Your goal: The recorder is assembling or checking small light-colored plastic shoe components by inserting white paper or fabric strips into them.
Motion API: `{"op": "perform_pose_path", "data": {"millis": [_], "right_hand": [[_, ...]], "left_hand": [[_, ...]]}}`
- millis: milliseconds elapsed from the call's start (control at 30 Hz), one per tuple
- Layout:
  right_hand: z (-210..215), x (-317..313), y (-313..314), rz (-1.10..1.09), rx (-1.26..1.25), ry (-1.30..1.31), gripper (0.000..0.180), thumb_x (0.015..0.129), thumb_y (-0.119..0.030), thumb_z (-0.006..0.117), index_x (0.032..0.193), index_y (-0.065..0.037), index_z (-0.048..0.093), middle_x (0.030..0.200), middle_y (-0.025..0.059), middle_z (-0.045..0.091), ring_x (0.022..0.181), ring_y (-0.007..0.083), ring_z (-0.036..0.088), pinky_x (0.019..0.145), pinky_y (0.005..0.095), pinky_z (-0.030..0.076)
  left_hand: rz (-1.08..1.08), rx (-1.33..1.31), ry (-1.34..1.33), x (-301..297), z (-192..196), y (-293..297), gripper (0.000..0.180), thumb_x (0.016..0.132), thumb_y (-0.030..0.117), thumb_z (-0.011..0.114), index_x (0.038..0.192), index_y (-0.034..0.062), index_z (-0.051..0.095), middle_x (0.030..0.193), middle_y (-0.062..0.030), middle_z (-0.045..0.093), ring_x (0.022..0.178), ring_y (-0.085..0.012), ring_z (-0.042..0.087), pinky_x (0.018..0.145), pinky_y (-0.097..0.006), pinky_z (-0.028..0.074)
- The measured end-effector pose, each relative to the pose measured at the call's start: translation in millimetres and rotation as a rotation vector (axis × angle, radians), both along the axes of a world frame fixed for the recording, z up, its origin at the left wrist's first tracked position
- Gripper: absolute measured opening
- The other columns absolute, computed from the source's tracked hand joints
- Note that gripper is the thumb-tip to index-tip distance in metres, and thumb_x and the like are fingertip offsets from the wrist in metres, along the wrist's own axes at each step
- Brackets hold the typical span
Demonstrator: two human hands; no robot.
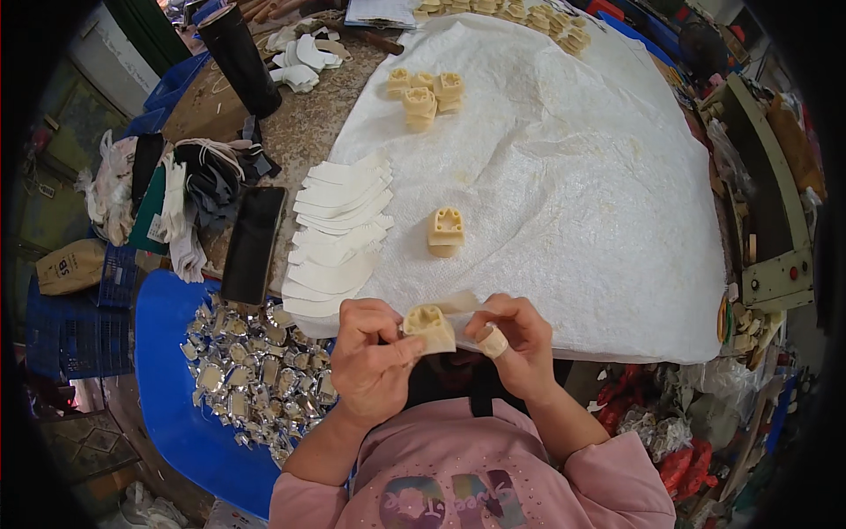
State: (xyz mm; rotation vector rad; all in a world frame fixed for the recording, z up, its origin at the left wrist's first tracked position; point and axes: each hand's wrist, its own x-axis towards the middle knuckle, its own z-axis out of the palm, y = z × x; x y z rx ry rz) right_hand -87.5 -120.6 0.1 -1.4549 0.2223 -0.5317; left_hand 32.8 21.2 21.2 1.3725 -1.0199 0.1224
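Note:
Near the front edge of the white woven sheet, my left hand (374, 360) is closed on a small cream hollow moulded block (429, 324) with a notched top. A pale thin strip (460, 303) runs from the block toward my right hand (520, 346). The right fingers are pinched at the strip's far end, and a beige wrap (493, 342) covers the right thumb tip. Just beyond my hands, a similar cream block (446, 227) stands upright on the sheet. Fanned, overlapping white curved strips (339, 238) lie to its left.
Several cream blocks (419, 104) cluster farther back on the white sheet (564, 203). At left are a black phone (254, 247), gloves (176, 203) and a dark cylinder (238, 62). A blue basin (167, 397) with shiny metal pieces (256, 370) sits by my left arm.

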Motion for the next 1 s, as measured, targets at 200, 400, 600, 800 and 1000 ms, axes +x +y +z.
{"op": "perform_pose_path", "data": {"millis": [200, 400, 600, 800, 1000], "right_hand": [[12.1, -7.5, 15.2, -0.035, 0.295, -0.117, 0.021, 0.094, -0.009, 0.047, 0.111, 0.004, 0.049, 0.103, 0.0151, 0.061, 0.098, 0.0194, 0.059, 0.089, 0.0333, 0.048], [14.2, -20.0, 14.0, -0.035, 0.312, 0.007, 0.023, 0.097, -0.011, 0.042, 0.107, 0.006, 0.053, 0.109, 0.0176, 0.061, 0.1, 0.0193, 0.059, 0.086, 0.0316, 0.049], [25.1, -8.1, 19.4, -0.063, 0.296, 0.101, 0.026, 0.097, -0.014, 0.042, 0.112, 0.004, 0.053, 0.11, 0.0171, 0.061, 0.099, 0.019, 0.06, 0.085, 0.0315, 0.049], [21.0, -6.4, -5.9, 0.116, -0.052, 0.248, 0.033, 0.096, -0.022, 0.046, 0.117, 0.002, 0.053, 0.102, 0.0116, 0.063, 0.092, 0.0169, 0.061, 0.079, 0.03, 0.048], [16.0, -0.4, -33.2, 0.39, 0.302, 0.129, 0.038, 0.079, -0.009, 0.071, 0.113, 0.001, 0.056, 0.098, 0.011, 0.064, 0.095, 0.0158, 0.06, 0.086, 0.0315, 0.047]], "left_hand": [[-0.177, -0.039, 0.074, -17.9, -3.9, -5.1, 0.029, 0.066, -0.013, 0.066, 0.088, 0.0044, 0.06, 0.094, -0.013, 0.056, 0.088, -0.0281, 0.057, 0.072, -0.036, 0.049], [-0.071, 0.141, -0.236, -18.7, -5.1, -13.7, 0.023, 0.064, -0.011, 0.065, 0.084, -0.0005, 0.059, 0.09, -0.013, 0.058, 0.078, -0.0267, 0.059, 0.065, -0.034, 0.046], [0.052, 0.294, -0.437, -23.5, 1.6, -23.5, 0.02, 0.065, -0.007, 0.065, 0.083, -0.0014, 0.058, 0.086, -0.0118, 0.057, 0.072, -0.0246, 0.056, 0.057, -0.034, 0.041], [0.009, 0.294, -0.213, -15.7, -5.4, -20.4, 0.019, 0.069, -0.012, 0.063, 0.081, -0.0005, 0.055, 0.088, -0.0134, 0.057, 0.076, -0.0263, 0.058, 0.061, -0.033, 0.046], [-0.386, 0.107, 0.064, -12.5, -1.1, -14.2, 0.02, 0.075, -0.012, 0.064, 0.078, 0.0025, 0.05, 0.091, -0.0159, 0.06, 0.084, -0.0287, 0.063, 0.071, -0.037, 0.054]]}}
